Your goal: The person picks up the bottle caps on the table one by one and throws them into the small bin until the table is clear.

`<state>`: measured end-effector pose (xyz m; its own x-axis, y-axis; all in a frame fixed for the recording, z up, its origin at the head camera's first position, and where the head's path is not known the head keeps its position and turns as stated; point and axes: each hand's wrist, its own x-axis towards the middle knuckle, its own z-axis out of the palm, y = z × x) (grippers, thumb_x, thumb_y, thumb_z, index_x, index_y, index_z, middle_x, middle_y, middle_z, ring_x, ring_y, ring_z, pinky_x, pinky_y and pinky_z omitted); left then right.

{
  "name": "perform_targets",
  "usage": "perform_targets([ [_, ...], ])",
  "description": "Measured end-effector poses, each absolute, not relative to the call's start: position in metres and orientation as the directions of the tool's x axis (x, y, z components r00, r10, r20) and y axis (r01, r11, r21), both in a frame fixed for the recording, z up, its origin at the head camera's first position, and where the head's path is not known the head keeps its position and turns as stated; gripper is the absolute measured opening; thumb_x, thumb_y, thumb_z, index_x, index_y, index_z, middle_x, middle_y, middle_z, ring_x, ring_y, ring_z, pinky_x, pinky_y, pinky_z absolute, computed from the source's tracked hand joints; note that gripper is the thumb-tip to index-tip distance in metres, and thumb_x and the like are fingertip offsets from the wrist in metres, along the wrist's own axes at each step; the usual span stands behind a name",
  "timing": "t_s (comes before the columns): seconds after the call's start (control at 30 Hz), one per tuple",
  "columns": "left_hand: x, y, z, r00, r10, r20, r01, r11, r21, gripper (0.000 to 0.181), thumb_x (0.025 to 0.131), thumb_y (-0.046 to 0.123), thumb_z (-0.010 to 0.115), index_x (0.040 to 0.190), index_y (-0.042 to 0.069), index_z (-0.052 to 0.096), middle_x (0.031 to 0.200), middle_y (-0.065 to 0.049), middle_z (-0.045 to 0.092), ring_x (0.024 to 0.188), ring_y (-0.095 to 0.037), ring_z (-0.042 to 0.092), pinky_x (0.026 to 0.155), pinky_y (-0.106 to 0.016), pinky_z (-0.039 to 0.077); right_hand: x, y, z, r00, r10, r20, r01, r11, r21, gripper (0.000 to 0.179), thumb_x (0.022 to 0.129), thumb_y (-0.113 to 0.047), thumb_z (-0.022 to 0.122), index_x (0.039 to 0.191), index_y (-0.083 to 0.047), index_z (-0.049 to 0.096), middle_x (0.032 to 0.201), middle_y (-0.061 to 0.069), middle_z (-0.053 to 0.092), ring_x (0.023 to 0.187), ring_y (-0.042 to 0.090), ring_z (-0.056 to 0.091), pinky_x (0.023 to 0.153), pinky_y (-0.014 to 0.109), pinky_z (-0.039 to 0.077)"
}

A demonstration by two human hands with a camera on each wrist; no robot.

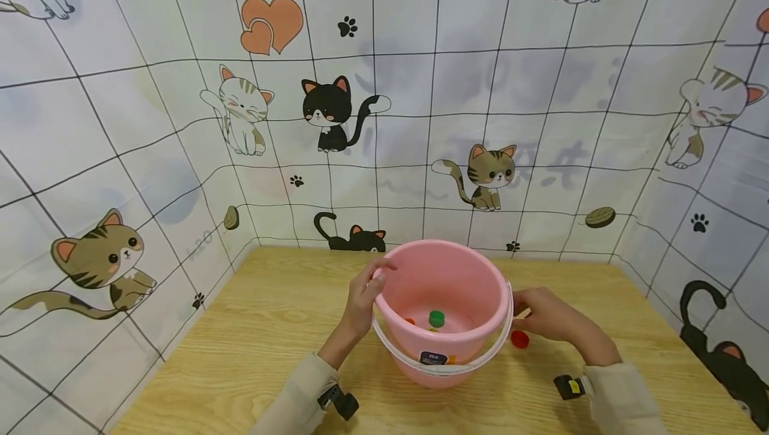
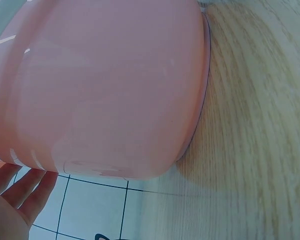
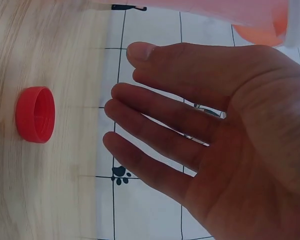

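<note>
A pink bucket (image 1: 441,348) with a white handle (image 1: 444,369) stands on the table. My left hand (image 1: 362,296) grips its rim on the left, and in the left wrist view several fingers (image 2: 34,192) lie against its outer wall. Inside the bucket lies a green bottle cap (image 1: 436,318), with slivers of a red and a yellow piece partly hidden by the front rim. To the right of the bucket, my right hand (image 1: 549,315) holds nothing, its fingers (image 3: 155,145) extended. A red bottle cap (image 3: 36,115) lies on the table just below that hand, apart from its fingertips.
The wood-grain table (image 1: 288,328) is enclosed at the back and sides by a white gridded sheet (image 1: 408,88) printed with cats. Each wrist wears a small black camera, one on the left (image 1: 339,401) and one on the right (image 1: 567,387).
</note>
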<state>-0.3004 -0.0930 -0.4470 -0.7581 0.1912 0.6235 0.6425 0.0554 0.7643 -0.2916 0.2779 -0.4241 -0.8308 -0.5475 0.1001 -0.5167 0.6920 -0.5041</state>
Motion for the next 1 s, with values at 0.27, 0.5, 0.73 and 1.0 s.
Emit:
perform_targets([
  [0.27, -0.299, -0.092, -0.446, -0.765, 0.190, 0.616, 0.634, 0.051, 0.771, 0.037, 0.103, 0.025, 0.040, 0.124, 0.002, 0.062, 0.122, -0.022, 0.065, 0.095, -0.042, 0.066, 0.075, -0.043, 0.062, -0.289, 0.284, -0.427, -0.840, -0.541, 0.028, -0.480, 0.720, -0.501, 0.025, 0.081, -0.011, 0.083, 0.106, -0.011, 0.075, 0.100, 0.002, 0.077, 0.096, 0.029, 0.073, 0.085, 0.052, 0.060],
  [0.5, -0.299, -0.092, -0.444, -0.775, 0.189, 0.603, 0.621, 0.046, 0.783, 0.037, 0.102, 0.025, 0.041, 0.124, 0.003, 0.062, 0.121, -0.022, 0.065, 0.093, -0.046, 0.066, 0.073, -0.048, 0.062, -0.292, 0.289, -0.431, -0.861, -0.508, -0.025, -0.414, 0.730, -0.544, 0.030, 0.080, -0.005, 0.083, 0.109, -0.006, 0.075, 0.105, 0.008, 0.076, 0.100, 0.035, 0.072, 0.086, 0.052, 0.060],
  [0.73, -0.300, -0.093, -0.447, -0.776, 0.185, 0.602, 0.620, 0.057, 0.782, 0.037, 0.103, 0.026, 0.041, 0.124, 0.004, 0.063, 0.120, -0.022, 0.066, 0.091, -0.043, 0.067, 0.071, -0.045, 0.062, -0.293, 0.291, -0.436, -0.860, -0.509, -0.035, -0.403, 0.719, -0.566, 0.032, 0.077, -0.001, 0.082, 0.108, -0.003, 0.074, 0.105, 0.008, 0.075, 0.099, 0.035, 0.071, 0.085, 0.049, 0.061],
  [1.0, -0.300, -0.092, -0.446, -0.772, 0.190, 0.607, 0.626, 0.059, 0.778, 0.036, 0.103, 0.025, 0.041, 0.123, 0.005, 0.063, 0.120, -0.022, 0.066, 0.091, -0.041, 0.067, 0.072, -0.040, 0.062, -0.294, 0.295, -0.440, -0.857, -0.514, -0.037, -0.411, 0.723, -0.555, 0.030, 0.075, -0.004, 0.085, 0.102, -0.007, 0.074, 0.102, 0.011, 0.073, 0.091, 0.026, 0.070, 0.076, 0.034, 0.060],
])
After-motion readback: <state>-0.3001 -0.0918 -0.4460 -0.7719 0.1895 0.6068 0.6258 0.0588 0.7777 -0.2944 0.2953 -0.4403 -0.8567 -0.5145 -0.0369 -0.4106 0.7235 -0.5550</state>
